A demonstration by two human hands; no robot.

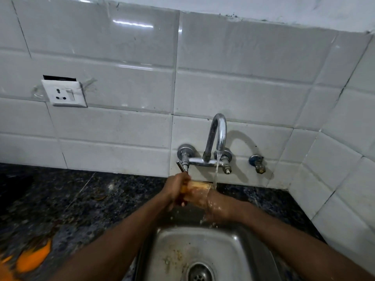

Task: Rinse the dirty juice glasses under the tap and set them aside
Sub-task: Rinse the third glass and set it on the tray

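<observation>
While water runs, juice glass sideways, left fingers clamped around base, right fingers inside.

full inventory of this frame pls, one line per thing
juice glass: 1, clear with orange residue, held sideways under the stream above the sink
tap: 1, chrome, wall-mounted, running
side valve: 1, blue and brass, right of the tap
sink: 1, steel, stained, bottom centre
drain: 1, metal, sink floor
counter: 1, dark speckled stone, around the sink
orange spill: 1 patch, counter lower left
wall socket: 1, white, left wall
tiles: many, white, backsplash
left hand: gripping the glass
right hand: wet, at the glass mouth
</observation>
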